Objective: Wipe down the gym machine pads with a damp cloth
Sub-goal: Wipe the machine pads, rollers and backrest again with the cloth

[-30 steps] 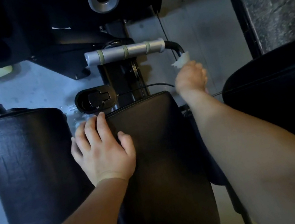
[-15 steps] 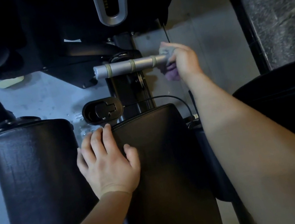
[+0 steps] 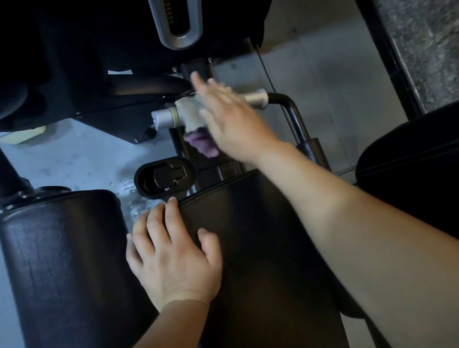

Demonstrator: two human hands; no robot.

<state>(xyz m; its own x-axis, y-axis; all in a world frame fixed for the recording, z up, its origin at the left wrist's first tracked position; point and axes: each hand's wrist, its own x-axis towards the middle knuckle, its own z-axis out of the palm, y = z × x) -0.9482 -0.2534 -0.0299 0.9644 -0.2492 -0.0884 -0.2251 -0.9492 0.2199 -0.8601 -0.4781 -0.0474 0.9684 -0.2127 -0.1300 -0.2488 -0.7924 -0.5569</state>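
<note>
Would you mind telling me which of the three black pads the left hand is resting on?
The middle pad: the left hand lies flat on its top left corner. The round left pad and the far right pad bear no hand.

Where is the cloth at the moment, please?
In the head view, the cloth is upper centre, draped over the silver handle bar under the right hand, just beyond the far end of the middle black pad.
</note>
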